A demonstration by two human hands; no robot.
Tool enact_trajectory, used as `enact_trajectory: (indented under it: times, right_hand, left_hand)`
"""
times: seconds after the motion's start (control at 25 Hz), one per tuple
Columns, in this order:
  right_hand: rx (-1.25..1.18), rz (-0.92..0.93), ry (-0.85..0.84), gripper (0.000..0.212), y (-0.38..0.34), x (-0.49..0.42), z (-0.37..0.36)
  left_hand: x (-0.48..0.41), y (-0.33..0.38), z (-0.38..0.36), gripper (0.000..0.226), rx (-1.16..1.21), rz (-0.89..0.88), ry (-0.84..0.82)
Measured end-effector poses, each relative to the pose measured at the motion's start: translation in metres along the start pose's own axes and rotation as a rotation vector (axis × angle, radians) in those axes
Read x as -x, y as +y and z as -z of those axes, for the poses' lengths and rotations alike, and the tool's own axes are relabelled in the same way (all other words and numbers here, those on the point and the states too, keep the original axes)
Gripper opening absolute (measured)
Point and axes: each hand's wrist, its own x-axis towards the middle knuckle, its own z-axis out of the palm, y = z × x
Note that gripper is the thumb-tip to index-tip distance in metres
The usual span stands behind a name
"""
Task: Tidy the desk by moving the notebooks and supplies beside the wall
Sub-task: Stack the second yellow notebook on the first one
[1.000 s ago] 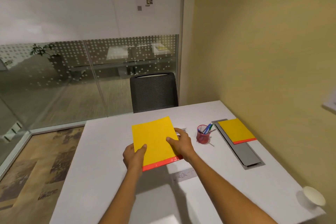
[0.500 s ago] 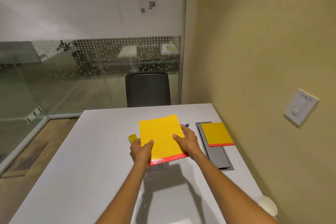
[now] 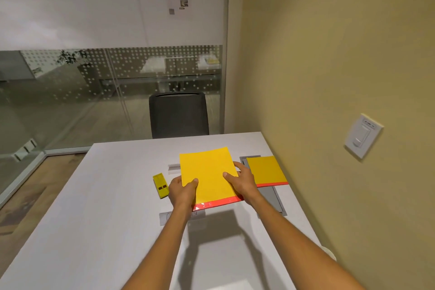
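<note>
I hold a yellow notebook [image 3: 208, 173] with a red spine edge above the white desk [image 3: 106, 195], both hands on it. My left hand [image 3: 182, 192] grips its near left corner and my right hand [image 3: 242, 183] grips its right edge. A second yellow notebook [image 3: 264, 169] with a red edge lies by the yellow wall [image 3: 329, 77], on the grey cable cover [image 3: 270, 198]. A small yellow stapler-like item [image 3: 160, 185] lies on the desk left of my left hand. The held notebook hides the pen cup.
A dark chair [image 3: 179, 114] stands at the desk's far edge, before a glass partition. A white cup's rim [image 3: 329, 253] shows at the near right edge by my right arm. A light switch [image 3: 362, 135] is on the wall. A clear strip [image 3: 174, 168] lies behind the notebook.
The view has swung right and both hands have carried the notebook rightward, closer to the notebook by the wall. The pen cup is now hidden and the small yellow item has come into view.
</note>
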Motion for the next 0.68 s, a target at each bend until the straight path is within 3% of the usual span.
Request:
enact_trajectory:
  times: [0.28, 0.68]
  right_hand:
    - [0.014, -0.036, 0.099, 0.057, 0.017, -0.023, 0.053]
    - [0.079, -0.189, 0.101, 0.056, 0.107, -0.138, 0.181]
  left_hand:
    - [-0.002, 0.001, -0.066, 0.024, -0.013, -0.009, -0.074]
    - [-0.016, -0.036, -0.248, 0.044, -0.114, 0.008, -0.215]
